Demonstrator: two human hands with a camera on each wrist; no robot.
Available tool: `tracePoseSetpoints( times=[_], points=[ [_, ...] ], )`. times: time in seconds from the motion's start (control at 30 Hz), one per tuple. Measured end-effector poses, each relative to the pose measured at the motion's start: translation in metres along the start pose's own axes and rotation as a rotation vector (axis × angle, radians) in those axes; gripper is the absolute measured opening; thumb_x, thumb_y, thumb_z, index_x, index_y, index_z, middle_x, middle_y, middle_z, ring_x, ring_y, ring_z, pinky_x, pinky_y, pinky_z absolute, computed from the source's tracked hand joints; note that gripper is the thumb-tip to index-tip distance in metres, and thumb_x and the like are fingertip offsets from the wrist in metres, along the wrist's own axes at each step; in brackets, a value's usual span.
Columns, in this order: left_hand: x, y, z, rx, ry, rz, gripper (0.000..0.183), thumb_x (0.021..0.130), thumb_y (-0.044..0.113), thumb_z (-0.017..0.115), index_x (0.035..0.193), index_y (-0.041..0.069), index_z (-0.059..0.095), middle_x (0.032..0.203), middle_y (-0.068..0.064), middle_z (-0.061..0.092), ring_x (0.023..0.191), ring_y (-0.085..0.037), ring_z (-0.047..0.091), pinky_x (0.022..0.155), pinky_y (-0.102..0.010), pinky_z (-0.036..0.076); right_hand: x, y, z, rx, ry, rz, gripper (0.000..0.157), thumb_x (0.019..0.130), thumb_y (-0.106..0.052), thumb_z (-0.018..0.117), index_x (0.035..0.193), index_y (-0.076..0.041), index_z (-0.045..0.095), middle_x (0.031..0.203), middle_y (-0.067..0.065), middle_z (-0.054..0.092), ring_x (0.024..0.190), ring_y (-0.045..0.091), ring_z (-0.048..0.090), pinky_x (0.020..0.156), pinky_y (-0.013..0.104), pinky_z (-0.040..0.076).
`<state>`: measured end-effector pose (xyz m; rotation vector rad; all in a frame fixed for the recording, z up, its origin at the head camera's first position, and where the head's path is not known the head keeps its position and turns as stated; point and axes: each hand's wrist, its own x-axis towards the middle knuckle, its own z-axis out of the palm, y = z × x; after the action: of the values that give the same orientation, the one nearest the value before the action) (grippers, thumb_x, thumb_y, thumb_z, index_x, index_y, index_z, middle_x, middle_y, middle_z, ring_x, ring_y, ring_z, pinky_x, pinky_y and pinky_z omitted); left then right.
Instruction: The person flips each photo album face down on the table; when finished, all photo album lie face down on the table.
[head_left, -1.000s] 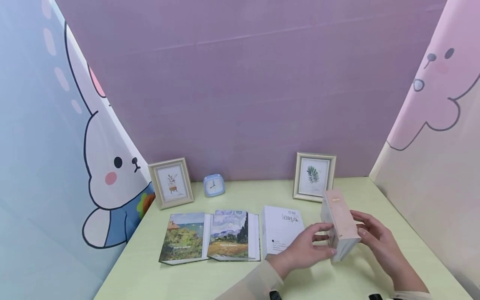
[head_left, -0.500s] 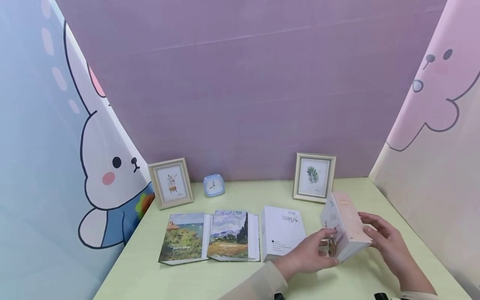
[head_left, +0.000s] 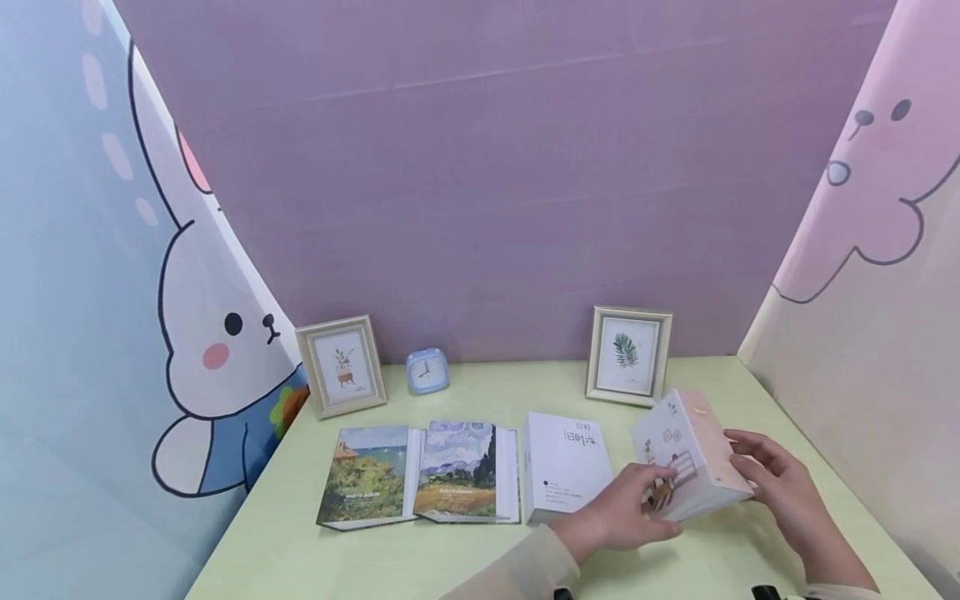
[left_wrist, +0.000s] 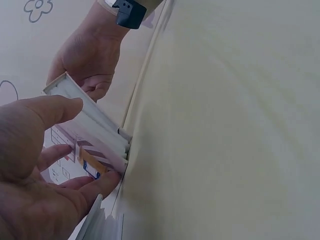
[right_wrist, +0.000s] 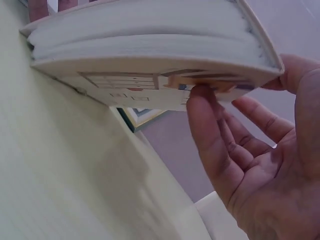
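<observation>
A thick photo album (head_left: 663,437), with white covers, a small furniture drawing and a pink spine, stands tilted over the right side of the table between both hands. My left hand (head_left: 611,515) holds its lower left part, fingertips on the drawn cover. In the left wrist view the left thumb (left_wrist: 70,107) lies along the page-edge side. My right hand (head_left: 780,492) grips the spine side, thumb on the spine and fingers behind. In the right wrist view one right finger (right_wrist: 202,115) presses the decorated cover below the page block (right_wrist: 145,37).
Left of the hands lie a white album (head_left: 566,458) and two landscape-painted photo albums (head_left: 457,475) (head_left: 367,475), side by side. Behind stand a plant-picture frame (head_left: 343,367), a blue clock (head_left: 427,372) and a leaf-picture frame (head_left: 628,354). Cloth walls enclose the table.
The album has turned so its drawn front cover now faces up and toward the left hand. Both hands have shifted slightly right and down with it.
</observation>
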<state>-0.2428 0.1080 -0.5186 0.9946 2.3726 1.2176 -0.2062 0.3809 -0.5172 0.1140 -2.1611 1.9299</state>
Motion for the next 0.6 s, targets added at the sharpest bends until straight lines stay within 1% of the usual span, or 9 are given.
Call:
tracePoseSetpoints(
  times=[0.07, 0.17, 0.23, 0.33, 0.4, 0.5, 0.6],
  points=[
    [0.000, 0.000, 0.002, 0.034, 0.009, 0.005, 0.072, 0.088, 0.029, 0.084, 0.153, 0.029, 0.052, 0.145, 0.009, 0.048, 0.122, -0.003, 0.051, 0.093, -0.016, 0.047, 0.001, 0.001, -0.002, -0.063, 0.009, 0.024, 0.036, 0.105, -0.008, 0.064, 0.140, -0.010, 0.062, 0.111, -0.015, 0.069, 0.086, 0.007, 0.069, 0.063, 0.031, 0.062],
    [0.000, 0.002, 0.006, 0.078, 0.024, -0.005, 0.070, 0.087, 0.032, 0.085, 0.150, 0.031, 0.055, 0.146, 0.009, 0.048, 0.124, -0.003, 0.049, 0.095, -0.016, 0.046, 0.001, 0.002, -0.003, -0.167, 0.014, 0.055, 0.038, 0.104, -0.013, 0.067, 0.140, -0.009, 0.060, 0.110, -0.020, 0.067, 0.085, 0.008, 0.070, 0.064, 0.033, 0.063],
    [-0.001, 0.003, 0.008, 0.122, 0.026, -0.016, 0.068, 0.087, 0.035, 0.085, 0.149, 0.034, 0.057, 0.147, 0.009, 0.047, 0.126, -0.004, 0.049, 0.100, -0.019, 0.046, 0.001, 0.002, -0.004, -0.229, 0.018, 0.069, 0.040, 0.103, -0.016, 0.068, 0.140, -0.006, 0.058, 0.108, -0.022, 0.066, 0.085, 0.008, 0.070, 0.065, 0.033, 0.063],
    [-0.001, 0.005, 0.010, 0.168, 0.017, -0.035, 0.064, 0.088, 0.038, 0.084, 0.147, 0.036, 0.059, 0.148, 0.009, 0.046, 0.129, -0.005, 0.048, 0.103, -0.021, 0.045, 0.001, 0.003, -0.004, -0.301, 0.031, 0.091, 0.045, 0.102, -0.020, 0.070, 0.140, 0.000, 0.055, 0.106, -0.019, 0.066, 0.086, 0.006, 0.070, 0.066, 0.031, 0.061],
    [-0.002, 0.005, 0.011, 0.205, 0.016, -0.043, 0.063, 0.088, 0.040, 0.084, 0.146, 0.037, 0.060, 0.149, 0.008, 0.047, 0.131, -0.007, 0.048, 0.105, -0.023, 0.045, 0.001, 0.003, -0.005, -0.366, 0.032, 0.115, 0.053, 0.102, -0.026, 0.071, 0.141, 0.004, 0.052, 0.108, -0.012, 0.067, 0.087, 0.003, 0.068, 0.067, 0.028, 0.060],
    [-0.002, 0.006, 0.013, 0.247, 0.013, -0.046, 0.061, 0.087, 0.042, 0.084, 0.144, 0.036, 0.062, 0.150, 0.007, 0.047, 0.133, -0.009, 0.049, 0.106, -0.023, 0.045, 0.001, 0.004, -0.008, -0.464, 0.024, 0.156, 0.062, 0.101, -0.034, 0.072, 0.144, 0.005, 0.051, 0.117, 0.008, 0.069, 0.088, 0.001, 0.066, 0.069, 0.026, 0.057],
    [-0.002, 0.006, 0.014, 0.288, 0.006, -0.045, 0.059, 0.088, 0.044, 0.083, 0.143, 0.037, 0.063, 0.150, 0.008, 0.047, 0.135, -0.011, 0.048, 0.107, -0.024, 0.045, 0.002, 0.005, -0.010, -0.546, 0.011, 0.184, 0.067, 0.099, -0.041, 0.073, 0.145, 0.004, 0.051, 0.125, 0.025, 0.064, 0.092, 0.006, 0.064, 0.070, 0.025, 0.055]
  ],
)
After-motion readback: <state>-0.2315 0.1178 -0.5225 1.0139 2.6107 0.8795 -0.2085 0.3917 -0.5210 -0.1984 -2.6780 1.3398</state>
